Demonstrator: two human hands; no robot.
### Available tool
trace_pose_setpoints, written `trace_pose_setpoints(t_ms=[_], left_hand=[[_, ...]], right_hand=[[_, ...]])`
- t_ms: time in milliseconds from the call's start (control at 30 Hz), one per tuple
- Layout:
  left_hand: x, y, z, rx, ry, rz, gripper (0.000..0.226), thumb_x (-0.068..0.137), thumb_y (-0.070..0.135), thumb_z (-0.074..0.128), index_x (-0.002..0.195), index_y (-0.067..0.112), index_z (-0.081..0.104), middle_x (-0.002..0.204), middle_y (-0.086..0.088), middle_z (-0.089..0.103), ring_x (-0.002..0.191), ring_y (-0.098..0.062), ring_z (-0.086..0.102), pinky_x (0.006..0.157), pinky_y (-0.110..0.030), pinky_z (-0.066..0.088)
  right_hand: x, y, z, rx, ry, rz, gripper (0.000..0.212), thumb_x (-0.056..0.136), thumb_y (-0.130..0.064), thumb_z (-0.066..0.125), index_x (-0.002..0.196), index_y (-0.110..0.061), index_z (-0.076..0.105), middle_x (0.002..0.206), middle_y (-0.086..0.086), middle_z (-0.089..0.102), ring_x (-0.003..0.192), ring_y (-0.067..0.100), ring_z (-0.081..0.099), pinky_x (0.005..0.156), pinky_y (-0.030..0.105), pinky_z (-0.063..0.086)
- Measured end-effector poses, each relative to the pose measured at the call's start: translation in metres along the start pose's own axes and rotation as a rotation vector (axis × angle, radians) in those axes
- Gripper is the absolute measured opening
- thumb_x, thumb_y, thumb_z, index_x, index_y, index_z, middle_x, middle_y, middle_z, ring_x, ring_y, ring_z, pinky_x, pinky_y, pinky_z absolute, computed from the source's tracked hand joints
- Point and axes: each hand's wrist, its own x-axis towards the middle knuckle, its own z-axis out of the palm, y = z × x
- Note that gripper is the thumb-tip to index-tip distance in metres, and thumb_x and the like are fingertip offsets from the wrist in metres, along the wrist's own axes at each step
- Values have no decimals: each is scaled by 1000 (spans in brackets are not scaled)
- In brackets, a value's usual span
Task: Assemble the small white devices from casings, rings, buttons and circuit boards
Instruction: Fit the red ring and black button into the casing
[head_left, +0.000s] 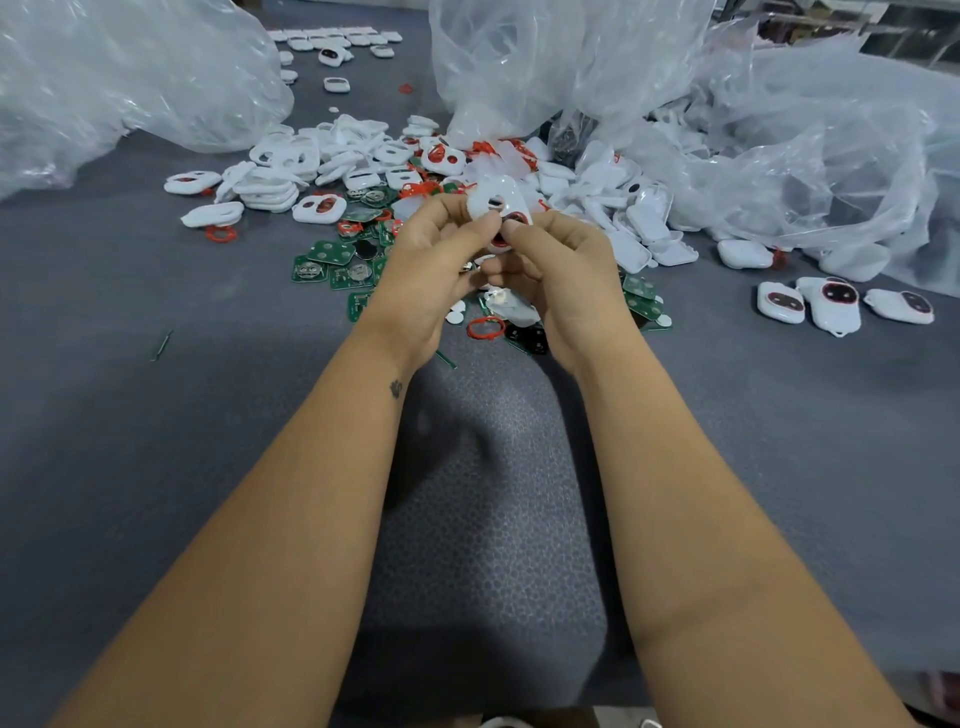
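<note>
Both hands pinch one small white plastic casing (497, 200) above the parts heap.

Left of the casing, a crumpled clear plastic bag (130, 78), contents unclear; left hand (431, 270) and right hand (561, 270) curl round the casing; right of it, another clear bag (805, 156) spilling white casings.

head view, forward and down, close
</note>
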Motion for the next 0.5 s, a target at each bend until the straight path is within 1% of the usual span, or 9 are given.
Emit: trace_pose_setpoints(t_ms=[33,100,167,267,333,367,400,467,500], left_hand=[[1,0,-1,-10,2,-10,6,98,6,52,100,10,55,89,0,66,72,-7,61,70,-22,54],[1,0,-3,-16,12,-23,9,96,3,55,98,11,56,92,0,68,76,-9,63,77,-24,56],[1,0,-3,0,27,-28,14,93,-3,57,94,11,55,89,-2,69,75,-12,65,80,-27,57],[1,-2,-3,30,47,-21,22,86,-10,62,84,10,53,78,-4,68,70,-16,65,83,-32,56],[1,-2,-2,26,56,-38,21,85,-8,64,86,10,54,79,-4,69,75,-16,66,87,-33,55],[1,-2,-2,15,58,-50,20,86,-7,64,88,11,55,82,-2,71,80,-16,68,86,-31,56],[1,-2,-2,6,58,-60,19,87,-5,64,90,12,56,84,-1,72,83,-14,69,84,-29,58],[1,-2,-1,0,61,-72,19,89,-4,63,92,13,56,84,1,74,81,-11,71,74,-24,58],[2,-3,-1,3,64,-74,18,89,-3,63,93,13,56,84,1,73,79,-11,71,70,-22,57]], right_hand=[[0,1,1,9,9,-21,10,92,-4,61,101,1,61,74,9,67,61,16,64,64,30,53],[0,1,0,-8,43,-68,18,92,-1,61,109,-4,58,76,9,64,63,15,66,64,26,55],[0,2,0,-72,62,-96,25,91,4,59,114,-6,57,80,11,62,64,12,65,66,25,56],[1,2,0,-153,81,-110,28,89,9,57,115,-1,60,89,16,61,68,14,62,69,24,57],[1,2,1,-159,105,-105,25,87,8,60,111,-1,63,92,19,61,72,18,61,72,29,57],[1,1,1,-156,114,-104,22,87,7,62,107,-2,65,89,19,61,73,19,60,70,29,57],[0,1,1,-157,122,-104,19,86,6,63,102,-4,66,84,16,60,73,18,59,66,27,55],[0,1,1,-167,131,-105,17,85,5,64,96,-8,67,75,10,56,64,14,54,56,19,48],[0,1,1,-173,133,-103,17,84,4,63,95,-9,67,73,8,53,59,11,52,52,18,45]])
